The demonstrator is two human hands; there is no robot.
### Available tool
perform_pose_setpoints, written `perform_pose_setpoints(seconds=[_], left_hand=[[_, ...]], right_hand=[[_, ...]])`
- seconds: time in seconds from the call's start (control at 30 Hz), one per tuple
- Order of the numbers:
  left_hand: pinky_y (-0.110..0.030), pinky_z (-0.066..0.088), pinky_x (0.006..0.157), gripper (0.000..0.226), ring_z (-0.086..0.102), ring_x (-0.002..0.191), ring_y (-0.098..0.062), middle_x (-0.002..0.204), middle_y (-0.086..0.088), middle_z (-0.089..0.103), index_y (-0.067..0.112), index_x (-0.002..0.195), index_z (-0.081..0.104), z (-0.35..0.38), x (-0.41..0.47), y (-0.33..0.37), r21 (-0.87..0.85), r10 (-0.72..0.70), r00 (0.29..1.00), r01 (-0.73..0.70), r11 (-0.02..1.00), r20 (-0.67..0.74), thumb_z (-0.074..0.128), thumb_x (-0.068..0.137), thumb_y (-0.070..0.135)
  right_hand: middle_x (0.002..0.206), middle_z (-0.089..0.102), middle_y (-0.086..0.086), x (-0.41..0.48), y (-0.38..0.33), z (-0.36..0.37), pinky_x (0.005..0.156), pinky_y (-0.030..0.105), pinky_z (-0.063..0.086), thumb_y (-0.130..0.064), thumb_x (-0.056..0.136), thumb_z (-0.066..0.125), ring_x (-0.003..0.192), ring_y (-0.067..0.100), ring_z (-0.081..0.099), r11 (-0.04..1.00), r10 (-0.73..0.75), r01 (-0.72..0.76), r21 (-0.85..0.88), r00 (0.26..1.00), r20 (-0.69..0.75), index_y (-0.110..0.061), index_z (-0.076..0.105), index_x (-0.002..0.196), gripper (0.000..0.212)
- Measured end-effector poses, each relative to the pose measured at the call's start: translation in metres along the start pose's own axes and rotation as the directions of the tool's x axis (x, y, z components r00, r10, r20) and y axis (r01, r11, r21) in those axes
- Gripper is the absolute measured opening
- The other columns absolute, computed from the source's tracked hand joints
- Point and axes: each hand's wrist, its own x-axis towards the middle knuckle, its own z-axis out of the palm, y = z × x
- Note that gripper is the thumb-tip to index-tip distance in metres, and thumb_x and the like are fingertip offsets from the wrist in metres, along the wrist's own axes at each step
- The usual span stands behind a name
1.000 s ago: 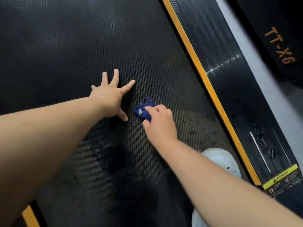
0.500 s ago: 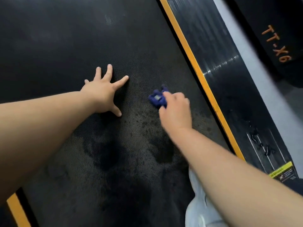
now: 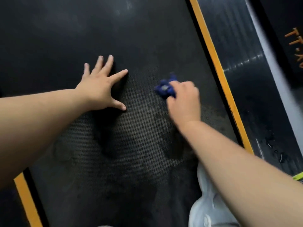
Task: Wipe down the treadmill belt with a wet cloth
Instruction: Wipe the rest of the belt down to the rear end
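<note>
The black textured treadmill belt [image 3: 134,30] fills most of the view, with dark wet patches near its middle and toward me. My left hand [image 3: 101,86] lies flat on the belt with its fingers spread. To its right, my right hand [image 3: 184,100] grips a small bunched blue cloth [image 3: 165,89] and presses it onto the belt. Only the cloth's far left part shows beyond my fingers, and it is blurred.
An orange stripe [image 3: 218,71] borders the belt on the right, beside a black side rail [image 3: 255,99] with water drops. Another orange stripe [image 3: 26,199] shows at the lower left. A white shoe [image 3: 209,205] rests on the belt by my right forearm.
My right hand slid the blue cloth to the right and a little farther away across the belt. My left hand stayed flat on the belt.
</note>
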Motion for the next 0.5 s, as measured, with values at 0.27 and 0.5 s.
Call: perform_pose_setpoints(seconds=[0.27, 0.5], left_hand=[[-0.071, 0.008, 0.107, 0.132, -0.021, 0.143, -0.034, 0.155, -0.002, -0.029, 0.052, 0.145, -0.007, -0.006, 0.0, -0.018, 0.025, 0.022, 0.989, -0.026, 0.999, 0.143, 0.075, 0.044, 0.074], [-0.071, 0.019, 0.106, 0.135, -0.019, 0.143, -0.037, 0.153, -0.003, -0.031, 0.053, 0.142, -0.016, -0.01, 0.002, -0.022, 0.16, 0.069, 0.976, -0.104, 0.982, 0.208, 0.079, 0.047, 0.069]], right_hand=[[0.114, 0.051, 0.012, -0.042, -0.047, 0.014, 0.088, 0.038, 0.043, -0.017, 0.083, 0.06, 0.104, 0.029, 0.045, 0.989, -0.131, 0.116, 0.087, 0.973, 0.191, -0.012, 0.059, 0.12, 0.038], [0.118, 0.049, 0.012, 0.013, -0.011, -0.01, 0.083, 0.031, 0.04, -0.019, 0.088, 0.053, 0.107, 0.031, 0.049, 0.976, 0.218, -0.218, -0.012, 0.97, 0.11, -0.017, 0.058, 0.118, 0.031]])
